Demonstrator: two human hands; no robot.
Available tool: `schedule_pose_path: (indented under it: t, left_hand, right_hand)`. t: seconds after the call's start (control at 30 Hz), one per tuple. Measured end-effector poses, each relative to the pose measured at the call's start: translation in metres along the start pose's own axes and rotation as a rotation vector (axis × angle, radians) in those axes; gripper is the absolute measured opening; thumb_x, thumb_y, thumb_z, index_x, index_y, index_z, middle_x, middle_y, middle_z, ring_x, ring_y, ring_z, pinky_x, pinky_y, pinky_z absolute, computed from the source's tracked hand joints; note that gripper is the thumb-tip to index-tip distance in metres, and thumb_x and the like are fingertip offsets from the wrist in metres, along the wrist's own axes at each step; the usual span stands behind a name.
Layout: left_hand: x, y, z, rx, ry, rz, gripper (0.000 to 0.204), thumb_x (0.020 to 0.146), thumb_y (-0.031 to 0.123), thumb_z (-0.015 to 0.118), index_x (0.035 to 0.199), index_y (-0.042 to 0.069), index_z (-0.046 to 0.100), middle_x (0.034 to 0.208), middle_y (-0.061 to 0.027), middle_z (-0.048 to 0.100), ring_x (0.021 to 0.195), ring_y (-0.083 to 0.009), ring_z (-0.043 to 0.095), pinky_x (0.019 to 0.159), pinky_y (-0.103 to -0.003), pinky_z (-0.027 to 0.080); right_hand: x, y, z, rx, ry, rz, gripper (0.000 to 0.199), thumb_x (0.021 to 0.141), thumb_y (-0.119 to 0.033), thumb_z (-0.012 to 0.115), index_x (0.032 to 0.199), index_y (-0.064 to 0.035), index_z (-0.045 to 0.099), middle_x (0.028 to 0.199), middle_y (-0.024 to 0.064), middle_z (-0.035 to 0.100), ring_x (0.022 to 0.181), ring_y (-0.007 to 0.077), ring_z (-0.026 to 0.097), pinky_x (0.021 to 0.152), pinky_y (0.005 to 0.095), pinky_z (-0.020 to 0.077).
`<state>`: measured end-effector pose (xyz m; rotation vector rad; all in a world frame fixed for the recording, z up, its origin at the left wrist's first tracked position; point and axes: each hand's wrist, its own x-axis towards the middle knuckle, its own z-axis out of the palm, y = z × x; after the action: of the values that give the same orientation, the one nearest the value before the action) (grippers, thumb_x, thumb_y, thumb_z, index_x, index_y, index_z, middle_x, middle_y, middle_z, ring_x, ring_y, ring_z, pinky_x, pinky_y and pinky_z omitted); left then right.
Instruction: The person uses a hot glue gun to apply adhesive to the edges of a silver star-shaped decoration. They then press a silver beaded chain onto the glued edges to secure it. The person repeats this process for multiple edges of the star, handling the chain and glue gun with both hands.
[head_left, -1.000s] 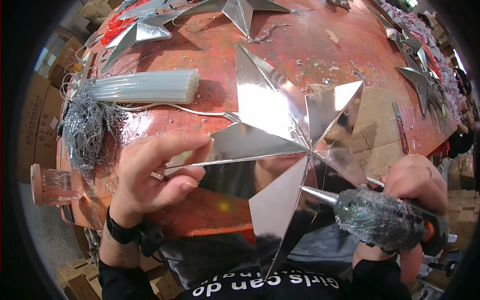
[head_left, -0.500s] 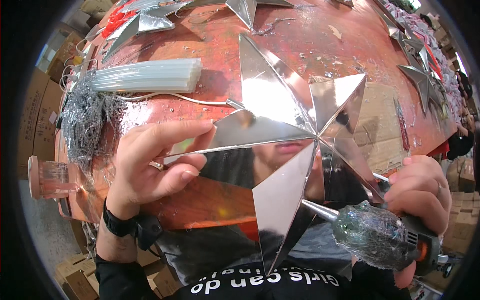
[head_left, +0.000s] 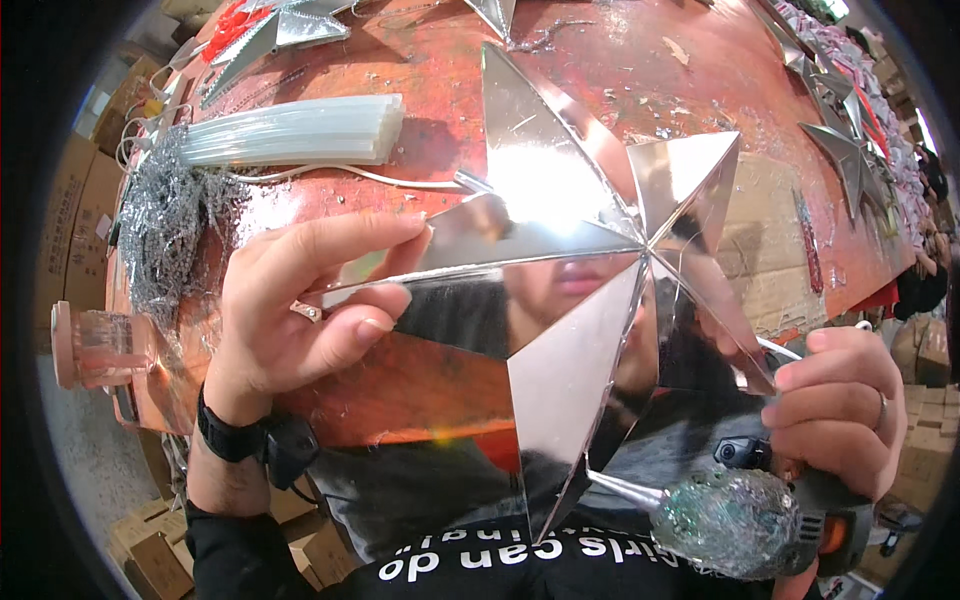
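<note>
A large mirror-like silver star (head_left: pixel 570 370) with folded, ridged points is held up over the near edge of the table. My left hand (head_left: pixel 310 310) pinches its left point between thumb and fingers. In my right hand (head_left: pixel 840 415) is a glue gun (head_left: pixel 730 520), its body coated in stringy, hardened glue. The gun's metal nozzle points left and meets the ridge of the star's lower point, or lies just over it. My right fingers curl round the handle, close to the star's right lower point. Reflections cover the star's faces.
A bundle of clear glue sticks (head_left: pixel 290 132) lies at the left, beside a tangled silver bead garland (head_left: pixel 165 230). A clear pinkish container (head_left: pixel 95 348) stands at the table's left edge. Flat cardboard (head_left: pixel 765 230) lies behind the star. More silver stars (head_left: pixel 850 155) rest at the far right.
The glue gun has moved down and slightly left, its nozzle sliding along the lower point's ridge toward the tip. The star has shifted slightly up; my left hand keeps its pinch.
</note>
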<state>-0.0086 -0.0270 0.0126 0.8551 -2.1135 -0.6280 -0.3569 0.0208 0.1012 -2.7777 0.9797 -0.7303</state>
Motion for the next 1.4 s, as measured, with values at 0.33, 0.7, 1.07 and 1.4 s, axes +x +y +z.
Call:
schedule_pose_path:
  t: [0.33,0.7,1.07,1.4]
  left_hand:
    - [0.000,-0.002,0.003,0.022,0.032,0.020,0.046,0.088,0.033,0.065,0.116,-0.002,0.059,0.096,-0.0128,0.069,0.084,-0.0170,0.067,0.067,-0.025,0.051]
    - [-0.001,0.008,-0.001,-0.022,-0.024,-0.106,0.055,0.090,0.036,0.063,0.119,-0.010,0.054,0.105,-0.0165,0.063,0.097,-0.0187,0.059,0.087,-0.031,0.046]
    - [-0.002,0.011,-0.003,-0.001,-0.046,-0.149,0.058,0.091,0.038,0.062,0.123,-0.009,0.051,0.110,-0.0159,0.062,0.101,-0.0178,0.058,0.090,-0.028,0.044]
    - [-0.003,0.011,-0.002,-0.052,-0.054,-0.157,0.058,0.091,0.036,0.062,0.126,-0.009,0.049,0.113,-0.0171,0.061,0.105,-0.0194,0.058,0.093,-0.030,0.043]
  right_hand:
    - [-0.003,0.004,-0.005,0.017,-0.148,-0.103,0.019,0.058,-0.014,0.069,0.074,-0.0100,0.061,0.077,0.0014,0.065,0.072,0.0193,0.061,0.071,0.0368,0.0509]
    - [-0.013,-0.009,0.028,-0.031,0.081,-0.090,0.025,0.059,-0.021,0.072,0.069,-0.0131,0.051,0.060,-0.0014,0.052,0.057,0.0168,0.049,0.060,0.0362,0.0459]
    - [-0.008,-0.009,0.019,0.050,-0.030,-0.088,0.027,0.053,-0.018,0.070,0.070,-0.0110,0.050,0.059,-0.0001,0.050,0.056,0.0174,0.047,0.061,0.0370,0.0444]
    - [-0.009,-0.004,0.012,0.039,-0.051,-0.014,0.028,0.055,-0.013,0.071,0.073,-0.0076,0.051,0.065,0.0033,0.049,0.062,0.0206,0.047,0.068,0.0430,0.0407]
